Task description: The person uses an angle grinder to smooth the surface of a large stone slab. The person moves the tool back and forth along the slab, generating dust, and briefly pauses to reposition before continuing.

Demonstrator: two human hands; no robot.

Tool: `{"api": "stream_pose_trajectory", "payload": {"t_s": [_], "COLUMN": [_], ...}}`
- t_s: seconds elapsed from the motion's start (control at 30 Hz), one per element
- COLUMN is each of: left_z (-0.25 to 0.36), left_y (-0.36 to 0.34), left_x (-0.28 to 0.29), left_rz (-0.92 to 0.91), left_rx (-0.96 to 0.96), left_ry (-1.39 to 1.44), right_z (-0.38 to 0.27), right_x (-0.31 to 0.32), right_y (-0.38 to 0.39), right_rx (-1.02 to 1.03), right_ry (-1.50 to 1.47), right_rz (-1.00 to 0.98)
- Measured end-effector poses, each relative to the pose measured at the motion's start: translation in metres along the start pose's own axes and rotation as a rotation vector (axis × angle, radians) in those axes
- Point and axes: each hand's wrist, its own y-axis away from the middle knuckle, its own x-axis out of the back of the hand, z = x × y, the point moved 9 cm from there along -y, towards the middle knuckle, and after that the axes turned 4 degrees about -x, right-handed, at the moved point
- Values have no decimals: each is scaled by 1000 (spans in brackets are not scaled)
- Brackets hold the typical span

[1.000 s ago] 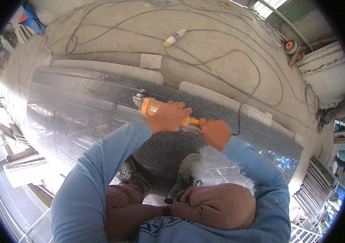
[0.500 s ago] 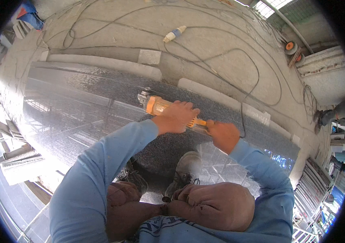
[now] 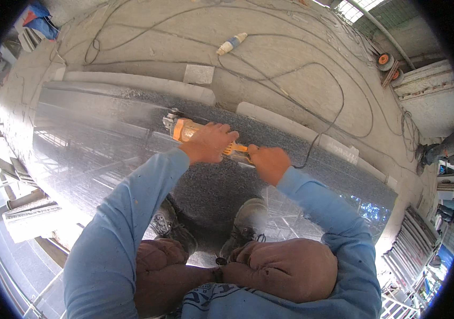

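Note:
A yellow angle grinder (image 3: 185, 131) lies low over the far part of a dark, polished stone slab (image 3: 115, 125). My left hand (image 3: 209, 142) is closed round the grinder's body, just behind its metal head. Its rear handle is gripped by my right hand (image 3: 270, 162). The disc at the head's far side meets the slab along a line near its far edge, and a streak of pale dust sprays left from it. Fingers partly cover the tool's middle. A black power cord (image 3: 320, 135) runs from the rear of the tool.
Beyond the slab, cords loop across the dusty concrete floor, with a blue-and-white plug connector (image 3: 232, 44) among them. Pale stone strips (image 3: 147, 85) and a small block (image 3: 199, 74) lie along the far edge. My shoes (image 3: 248, 218) are at the near side. Stacked slabs (image 3: 410, 239) lean at right.
Both hands have moved the grinder left along the slab's far edge. A dust streak now shoots left from the disc, and the cord has shifted left with the tool.

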Motion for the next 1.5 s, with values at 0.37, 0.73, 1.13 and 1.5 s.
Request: {"api": "stream_pose_trajectory", "payload": {"t_s": [0.37,0.73,1.13,1.5], "left_z": [32,76,49,26], "left_y": [-11,-30,-19,-11], "left_x": [6,15,11,4], "left_rz": [68,94,46,36], "left_rx": [-70,-115,-76,-82], "left_ry": [11,76,56,45], "right_z": [12,37,23,9], "right_x": [14,22,12,10], "right_y": [29,70,44,24], "right_rx": [-54,-75,-46,-9], "right_ry": [48,163,109,81], "right_rz": [-32,-41,-50,-30]}}
